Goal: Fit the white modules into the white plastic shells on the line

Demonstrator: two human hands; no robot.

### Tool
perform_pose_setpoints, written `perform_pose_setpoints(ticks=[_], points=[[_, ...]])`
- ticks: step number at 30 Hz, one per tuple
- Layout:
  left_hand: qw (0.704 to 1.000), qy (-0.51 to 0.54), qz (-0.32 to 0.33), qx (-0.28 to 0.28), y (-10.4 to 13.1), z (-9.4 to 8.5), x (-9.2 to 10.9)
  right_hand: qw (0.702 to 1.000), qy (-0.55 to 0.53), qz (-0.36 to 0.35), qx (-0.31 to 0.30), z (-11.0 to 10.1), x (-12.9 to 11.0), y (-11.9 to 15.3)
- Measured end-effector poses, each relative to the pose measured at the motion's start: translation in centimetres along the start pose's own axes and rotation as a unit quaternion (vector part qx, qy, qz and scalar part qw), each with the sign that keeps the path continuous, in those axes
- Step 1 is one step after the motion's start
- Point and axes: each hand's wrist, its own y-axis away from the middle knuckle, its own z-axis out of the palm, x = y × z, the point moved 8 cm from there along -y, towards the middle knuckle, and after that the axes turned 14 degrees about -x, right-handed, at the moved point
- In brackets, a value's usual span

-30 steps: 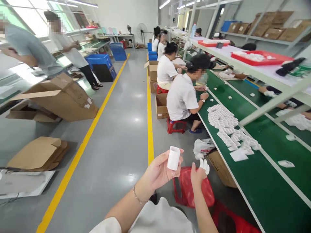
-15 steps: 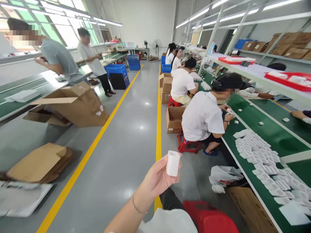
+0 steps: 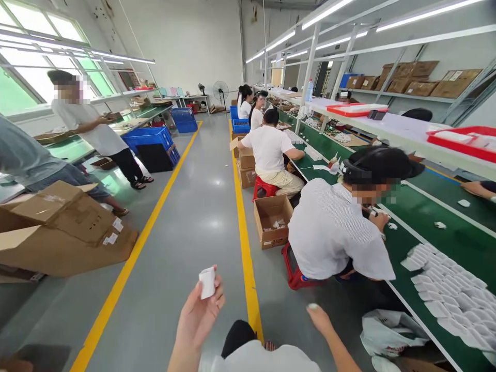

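My left hand [image 3: 202, 314] is raised over the walkway, its thumb and fingers closed around a small white hollow sleeve-like piece [image 3: 207, 283]. The piece stands nearly upright with its opening at the top. Low on the right, my right hand [image 3: 321, 318] shows mainly its thumb side, and the other fingers are hidden. It is apart from the white piece, near the red stool [image 3: 296, 276] of a seated co-worker [image 3: 335, 227]. Rows of similar white pieces [image 3: 449, 294] lie on the green belt [image 3: 422, 206] to the right.
Yellow lines [image 3: 248, 274] edge the grey walkway [image 3: 186, 227]. An open carton [image 3: 273, 222] stands beside the co-worker, and a plastic bag [image 3: 391, 333] sits under the bench. Large cartons [image 3: 70, 227] and standing people are on the left. Red trays [image 3: 356, 110] rest on the upper shelf.
The view has shifted forward and closer to the seated co-worker. My left hand, still holding the white piece, sits further left and lower in view. My right hand has come into view.
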Motion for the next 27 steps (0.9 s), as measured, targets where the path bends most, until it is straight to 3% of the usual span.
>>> perform_pose_setpoints(ticks=[2,4,8,11,14,17,22,24,27], points=[[0.999,-0.016,0.011,0.035,-3.8,-3.1,3.5,0.996,-0.047,-0.022,-0.076,4.1,-4.9,-6.5],[0.998,-0.037,0.006,0.057,-8.5,-5.8,6.9,0.985,-0.1,-0.066,-0.123,8.3,-11.2,-12.5],[0.994,-0.071,-0.032,0.074,-21.1,-9.6,12.6,0.946,-0.215,-0.172,-0.174,15.3,-25.5,-21.0],[0.986,-0.085,-0.13,0.059,-32.1,-10.9,13.1,0.909,-0.285,-0.232,-0.197,17.9,-34.7,-25.2],[0.956,-0.121,-0.267,0.014,-42.3,-10.7,10.2,0.884,-0.337,-0.258,-0.193,17.8,-40.5,-29.4],[0.906,-0.163,-0.385,-0.063,-50.9,-9.3,5.4,0.872,-0.393,-0.252,-0.147,15.6,-42.7,-34.2],[0.823,-0.2,-0.517,-0.122,-61.8,-7.5,-2.0,0.853,-0.493,-0.171,-0.002,10.4,-41.7,-43.0],[0.807,-0.228,-0.529,-0.13,-65.6,-7.2,-3.4,0.852,-0.5,-0.148,0.047,7.7,-41.5,-46.5],[0.787,-0.306,-0.516,-0.143,-71.0,-7.5,-3.8,0.85,-0.501,-0.103,0.128,3.1,-40.8,-50.8]])
